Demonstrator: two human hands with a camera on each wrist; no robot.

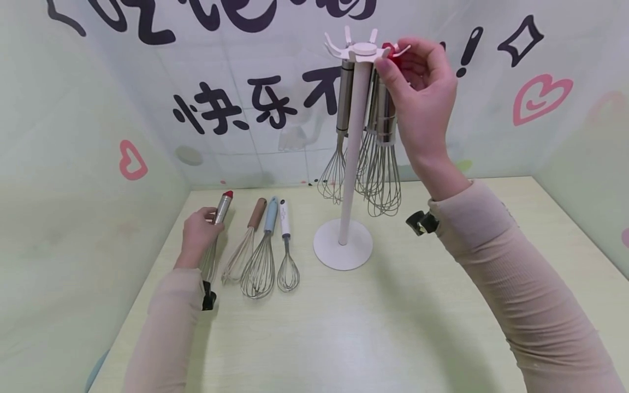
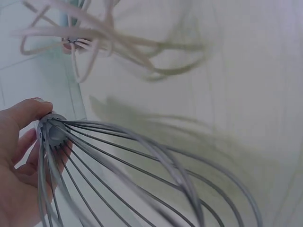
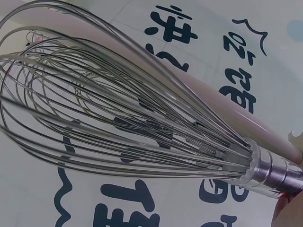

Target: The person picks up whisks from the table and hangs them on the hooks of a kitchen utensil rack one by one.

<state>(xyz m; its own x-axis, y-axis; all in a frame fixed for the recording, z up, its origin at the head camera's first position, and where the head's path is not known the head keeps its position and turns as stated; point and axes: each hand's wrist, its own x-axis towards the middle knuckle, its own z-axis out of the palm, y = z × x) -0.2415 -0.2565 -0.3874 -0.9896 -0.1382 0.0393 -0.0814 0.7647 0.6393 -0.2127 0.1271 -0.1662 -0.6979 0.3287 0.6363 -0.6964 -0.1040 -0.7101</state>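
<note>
Pinching the red end of a steel whisk (image 1: 386,123) at the top of a white stand (image 1: 350,164), the right hand (image 1: 426,93) hides whether it sits on a hook. Other hanging whisks (image 1: 345,98) overlap behind it and the pole, making their number hard to tell. Leftward on the bench (image 1: 304,338), the left hand (image 1: 198,232) grips a red-tipped whisk (image 1: 223,208), its wires partly covered by the wrist and cropped in the left wrist view. The right wrist view cuts off most of the right hand.
</note>
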